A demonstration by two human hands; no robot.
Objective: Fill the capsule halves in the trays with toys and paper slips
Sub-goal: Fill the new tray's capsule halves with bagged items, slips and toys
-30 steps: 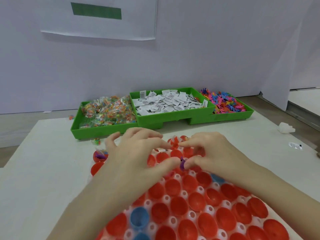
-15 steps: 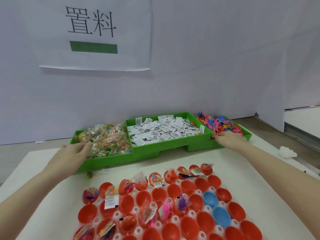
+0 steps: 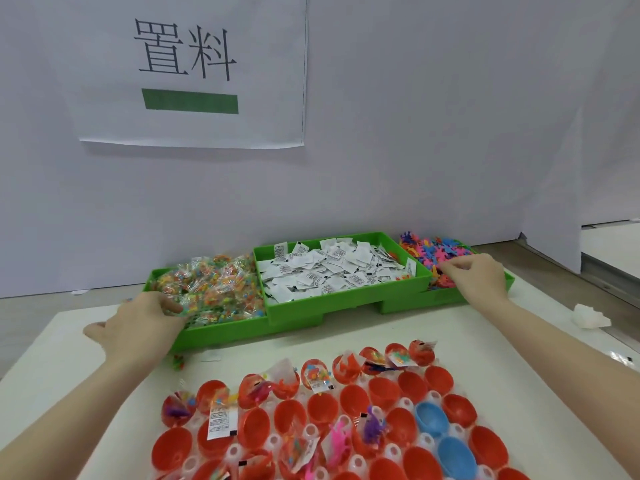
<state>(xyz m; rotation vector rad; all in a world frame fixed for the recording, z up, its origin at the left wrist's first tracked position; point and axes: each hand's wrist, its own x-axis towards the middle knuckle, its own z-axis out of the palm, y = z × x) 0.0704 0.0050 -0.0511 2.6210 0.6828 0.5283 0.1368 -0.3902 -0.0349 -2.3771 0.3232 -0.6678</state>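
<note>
Left hand (image 3: 138,327) pinching crinkly toy packets (image 3: 211,285), right hand (image 3: 476,277) fingers curled on plastic toys (image 3: 436,254); both prob light, slippery, grab by edges.

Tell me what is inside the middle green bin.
The middle green bin holds a loose heap of white paper slips, some printed with barcodes. The heap covers the bin floor, so anything beneath it cannot be seen.

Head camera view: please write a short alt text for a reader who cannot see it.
A person's left hand reaches into a green bin of bagged toys while the right hand picks at pink toys; paper slips lie between, and red capsule halves wait below.
</note>
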